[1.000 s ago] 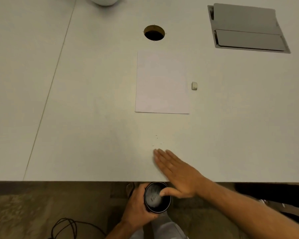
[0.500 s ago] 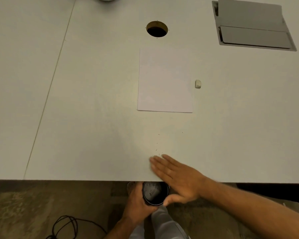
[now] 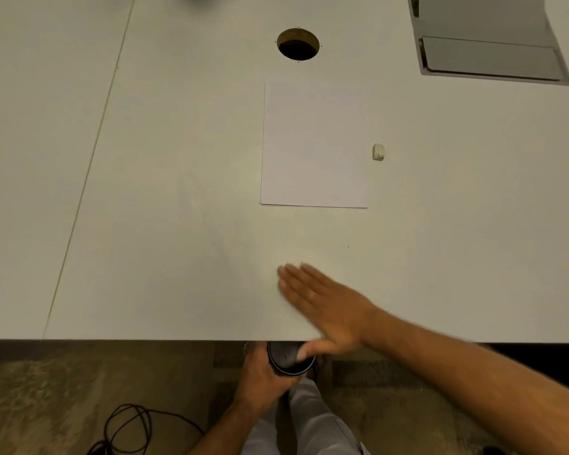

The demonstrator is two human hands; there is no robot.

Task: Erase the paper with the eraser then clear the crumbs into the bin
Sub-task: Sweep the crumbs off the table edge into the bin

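Eraser [image 3: 378, 152] just right of paper [image 3: 314, 146]; bin [image 3: 284, 359] below table [image 3: 145, 224] edge.

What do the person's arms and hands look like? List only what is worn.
Both forearms are bare: no sleeves show. The left hand and right hand wear no gloves, and no rings or watch can be seen. Light grey trousers show below.

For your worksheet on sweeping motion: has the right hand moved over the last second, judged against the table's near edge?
Yes. The right hand has slid back toward the table's near edge; its thumb now hangs over the bin that the left hand holds.
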